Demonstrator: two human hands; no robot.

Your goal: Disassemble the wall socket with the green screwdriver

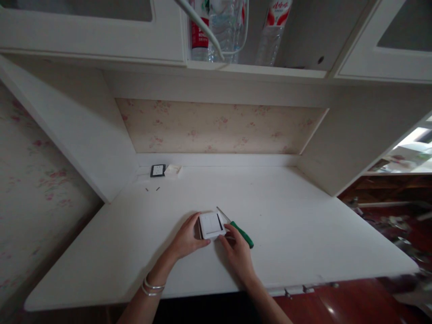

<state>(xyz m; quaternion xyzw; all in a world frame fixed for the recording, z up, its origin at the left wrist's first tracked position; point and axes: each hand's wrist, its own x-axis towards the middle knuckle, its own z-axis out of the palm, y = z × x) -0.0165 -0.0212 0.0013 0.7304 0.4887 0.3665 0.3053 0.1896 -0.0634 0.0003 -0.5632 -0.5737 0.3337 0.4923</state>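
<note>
A white square wall switch (211, 223) with dark strips along its sides is held low over the white desk. My left hand (188, 239) grips its left side, thumb at the near edge and fingers round the far corner. On the right edge, the fingers of my right hand (238, 253) are closed against the switch. A screwdriver (242, 234) with a green handle lies just beyond my right hand, its metal shaft pointing away to the left. The underside of the switch is hidden.
At the desk's (286, 225) back left are a dark-rimmed socket panel (158, 170) and a whitish open box (173, 171). Two small dark screw-like pieces (157, 189) lie before them. Overhead, a shelf holds plastic bottles (274, 31) and a hanging white cable (202, 27).
</note>
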